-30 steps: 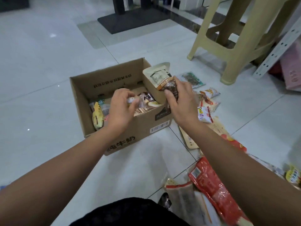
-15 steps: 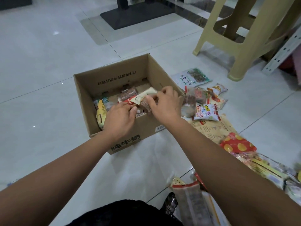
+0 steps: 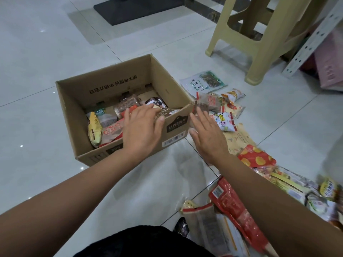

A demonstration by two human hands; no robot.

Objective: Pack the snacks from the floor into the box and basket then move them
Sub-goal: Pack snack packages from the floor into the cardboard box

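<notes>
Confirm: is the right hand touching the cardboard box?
Cannot tell. In the head view the right hand, open and blurred, meets the near corner of the cardboard box with no visible gap, yet could be hovering in front.

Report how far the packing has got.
Done: several snacks lie in the box, a yellow pack among them. In hand: the left hand rests on them; the right hand hovers open beside the box. Left: many packs on the floor, like the red pack; no basket shows.

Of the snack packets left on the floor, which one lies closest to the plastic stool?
The white-and-green packet: it lies at the pile's far edge, just short of the stool leg, while the others sit nearer the person.
</notes>
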